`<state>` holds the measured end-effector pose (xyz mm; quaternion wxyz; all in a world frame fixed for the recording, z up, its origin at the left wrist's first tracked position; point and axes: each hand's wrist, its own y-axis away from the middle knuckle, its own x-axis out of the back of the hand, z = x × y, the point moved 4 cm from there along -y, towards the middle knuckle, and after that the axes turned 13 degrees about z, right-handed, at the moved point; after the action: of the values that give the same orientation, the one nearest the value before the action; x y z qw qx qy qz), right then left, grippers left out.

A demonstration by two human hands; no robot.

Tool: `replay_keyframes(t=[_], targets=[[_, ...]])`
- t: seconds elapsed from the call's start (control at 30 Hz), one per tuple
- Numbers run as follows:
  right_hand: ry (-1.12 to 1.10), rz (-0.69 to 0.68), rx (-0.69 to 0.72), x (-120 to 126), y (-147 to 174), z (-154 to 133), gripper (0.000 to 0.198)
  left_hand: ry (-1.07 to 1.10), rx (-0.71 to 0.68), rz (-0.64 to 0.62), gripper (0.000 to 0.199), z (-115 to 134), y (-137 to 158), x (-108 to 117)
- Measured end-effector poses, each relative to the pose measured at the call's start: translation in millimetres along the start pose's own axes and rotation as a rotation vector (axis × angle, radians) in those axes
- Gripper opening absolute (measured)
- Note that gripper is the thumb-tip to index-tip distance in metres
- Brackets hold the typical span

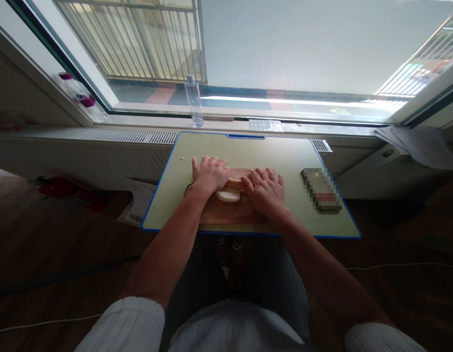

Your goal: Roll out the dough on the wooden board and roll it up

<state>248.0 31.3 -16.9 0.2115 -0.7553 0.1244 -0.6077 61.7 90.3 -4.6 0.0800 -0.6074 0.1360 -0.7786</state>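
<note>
A wooden rolling pin (pixel 234 183) lies crosswise over the cutting board (pixel 226 215), its two ends hidden under my hands. My left hand (pixel 211 174) presses on the left end with its palm, fingers stretched out beyond it. On the right end rests my right hand (pixel 266 189), its fingers stretched forward and apart, the thumb lying along the pin. Just on the near side of the pin, a pale round of what looks like dough (pixel 228 195) sits on the board. Part of it may be under the pin. A thin dark loop shows beside my left wrist.
The board is on a small greenish table with a blue rim (pixel 153 230). A blurred-out, phone-shaped object (pixel 322 189) lies at the right; small crumbs (pixel 180 158) at the left. Behind are a radiator (pixel 138 135) and a windowsill with a clear bottle (pixel 194 102). Papers (pixel 417 146) hang at right.
</note>
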Motion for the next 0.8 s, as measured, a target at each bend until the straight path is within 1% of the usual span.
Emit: replay_keyframes(t=[0.13, 0.3, 0.6, 0.8], targets=[[-0.008, -0.014, 0.005, 8, 9, -5, 0.065, 0.008, -0.020, 0.072, 0.048, 1, 13, 6], [-0.013, -0.043, -0.018, 12, 20, -7, 0.068, 0.010, -0.041, 0.117, 0.047, 0, 22, 8], [-0.034, -0.066, -0.029, 19, 40, -12, 0.069, 0.017, -0.075, 0.151, 0.049, 1, 39, 16], [-0.028, -0.047, -0.019, 23, 52, -17, 0.069, 0.021, -0.089, 0.141, 0.050, 0, 49, 21]])
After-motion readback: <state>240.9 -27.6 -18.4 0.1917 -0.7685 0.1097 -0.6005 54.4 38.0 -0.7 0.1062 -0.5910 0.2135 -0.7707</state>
